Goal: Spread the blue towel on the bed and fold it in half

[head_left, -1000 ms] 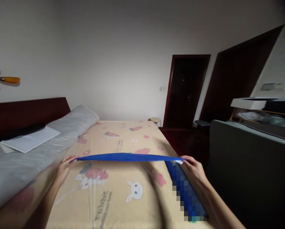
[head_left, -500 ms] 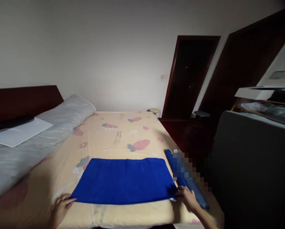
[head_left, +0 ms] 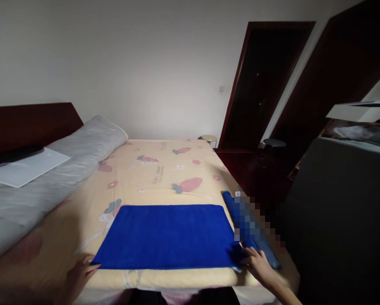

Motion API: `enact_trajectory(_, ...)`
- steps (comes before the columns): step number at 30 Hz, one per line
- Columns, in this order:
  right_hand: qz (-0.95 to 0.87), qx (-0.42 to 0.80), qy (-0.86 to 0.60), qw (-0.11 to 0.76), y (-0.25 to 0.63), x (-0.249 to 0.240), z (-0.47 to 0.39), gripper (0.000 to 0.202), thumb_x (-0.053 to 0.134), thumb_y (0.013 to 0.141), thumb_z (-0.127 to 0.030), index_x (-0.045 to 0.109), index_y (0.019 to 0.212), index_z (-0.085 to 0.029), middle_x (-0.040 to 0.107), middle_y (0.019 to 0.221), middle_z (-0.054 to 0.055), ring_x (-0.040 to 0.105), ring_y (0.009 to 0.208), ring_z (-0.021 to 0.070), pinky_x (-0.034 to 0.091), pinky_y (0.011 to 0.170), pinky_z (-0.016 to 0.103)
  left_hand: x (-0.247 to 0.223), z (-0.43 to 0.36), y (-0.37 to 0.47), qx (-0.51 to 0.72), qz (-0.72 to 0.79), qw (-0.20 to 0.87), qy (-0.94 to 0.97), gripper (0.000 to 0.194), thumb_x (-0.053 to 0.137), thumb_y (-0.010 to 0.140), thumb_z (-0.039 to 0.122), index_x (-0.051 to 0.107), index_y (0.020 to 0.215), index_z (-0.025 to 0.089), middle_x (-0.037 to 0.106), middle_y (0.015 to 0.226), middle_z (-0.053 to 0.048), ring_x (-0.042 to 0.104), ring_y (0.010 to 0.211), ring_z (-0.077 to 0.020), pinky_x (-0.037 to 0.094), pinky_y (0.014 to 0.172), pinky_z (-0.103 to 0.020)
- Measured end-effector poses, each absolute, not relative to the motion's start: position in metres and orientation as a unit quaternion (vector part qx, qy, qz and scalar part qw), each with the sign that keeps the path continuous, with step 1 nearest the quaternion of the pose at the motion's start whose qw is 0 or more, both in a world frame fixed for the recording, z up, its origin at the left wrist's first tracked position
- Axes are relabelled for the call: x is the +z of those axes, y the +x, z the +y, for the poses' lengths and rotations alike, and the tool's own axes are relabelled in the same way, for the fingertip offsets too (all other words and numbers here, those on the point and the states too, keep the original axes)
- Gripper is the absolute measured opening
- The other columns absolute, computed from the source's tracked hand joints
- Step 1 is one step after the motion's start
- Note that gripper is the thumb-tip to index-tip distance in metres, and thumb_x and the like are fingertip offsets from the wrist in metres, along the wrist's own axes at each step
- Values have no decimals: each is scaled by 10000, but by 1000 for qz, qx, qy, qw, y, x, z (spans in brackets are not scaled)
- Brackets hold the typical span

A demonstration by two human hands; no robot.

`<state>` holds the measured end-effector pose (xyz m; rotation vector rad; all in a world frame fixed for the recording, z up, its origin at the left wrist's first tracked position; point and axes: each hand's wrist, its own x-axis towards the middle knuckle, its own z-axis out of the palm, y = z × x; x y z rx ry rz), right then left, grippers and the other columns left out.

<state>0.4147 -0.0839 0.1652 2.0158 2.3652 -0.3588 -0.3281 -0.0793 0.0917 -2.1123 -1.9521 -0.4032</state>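
A blue cloth, like a towel, lies spread flat on the bed, its near edge close to the mattress front. My left hand pinches its near left corner between thumb and fingers. At the near right corner, my right hand has its fingers closed on the cloth, and a small white tag shows beside them. Just right of the cloth lies a rolled blue bundle, partly blurred out by pixel blocks.
A grey rolled quilt runs along the left, with a white board on top near the dark headboard. Two stools, one pale and one dark, stand beyond the bed. A dark grey panel rises at right.
The cloth's far edge looks straighter and its surface smoother. Both hands keep to the near corners, the right one slightly further right. My view has tilted down a little.
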Motion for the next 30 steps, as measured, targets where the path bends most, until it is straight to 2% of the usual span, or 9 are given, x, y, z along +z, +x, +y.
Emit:
enact_trajectory(3,767,-78,637,-31,418,159,-86,386,370,829,-154,740,778,-251,690,1191,114,598,1106,268,417,945,489,99,-80,-324,-84,-639,96,-759,338,510,717,186,770,790,389,760,1074,31,696,1010,-197,562,762,-270)
enact_trajectory(6,753,-57,650,-83,408,156,-72,402,334,842,-145,707,706,-214,716,1098,124,638,1018,258,460,900,459,124,-63,-292,-76,-625,135,-765,331,477,744,169,775,818,291,730,1160,-50,646,1124,-261,530,921,-382)
enact_trajectory(9,747,-55,653,-111,365,150,-47,435,299,873,-157,709,1020,-175,678,1208,140,616,1120,251,458,965,438,149,-31,-225,-97,-622,144,-764,427,427,834,207,678,1179,199,675,1272,-91,605,1192,-249,491,996,-392)
enact_trajectory(11,754,-60,642,-125,316,141,-31,488,279,892,-159,600,1259,-152,580,1375,137,534,1267,235,415,1054,427,155,-10,-166,-107,-600,132,-782,526,374,861,171,511,1369,160,551,1427,-90,495,1321,-212,447,1052,-370)
enact_trajectory(15,781,-83,602,-141,208,115,-17,513,277,946,-236,393,1444,-187,377,1534,66,343,1420,198,358,1127,400,128,0,-47,-125,-561,99,-812,557,296,924,160,312,1480,189,412,1526,-51,363,1412,-177,376,1121,-382)
enact_trajectory(19,802,-106,569,-147,155,92,-23,528,325,950,-262,305,1476,-222,323,1546,39,311,1430,175,317,1159,377,82,-22,17,-113,-552,57,-824,561,278,945,173,219,1501,216,380,1538,-42,352,1417,-167,373,1127,-387)
enact_trajectory(25,744,-65,642,-171,216,70,-33,558,304,964,-515,312,1469,-279,303,1558,53,293,1442,231,294,1162,479,75,-37,-34,-74,-629,-10,-774,544,245,985,439,182,1505,291,261,1588,-17,277,1453,-193,292,1169,-476)
enact_trajectory(27,704,-35,693,-155,259,63,-40,593,285,953,-563,321,1467,-271,304,1563,59,284,1446,233,279,1164,483,78,-39,-82,-49,-713,-12,-699,575,232,972,463,216,1504,247,237,1595,-48,232,1468,-222,235,1182,-510)
enact_trajectory(30,651,12,747,-133,320,52,-54,656,230,939,-598,289,1483,-236,268,1584,71,244,1463,238,265,1161,489,77,-51,-157,-40,-844,-4,-534,612,153,965,459,175,1514,188,186,1610,-91,204,1476,-242,230,1167,-545)
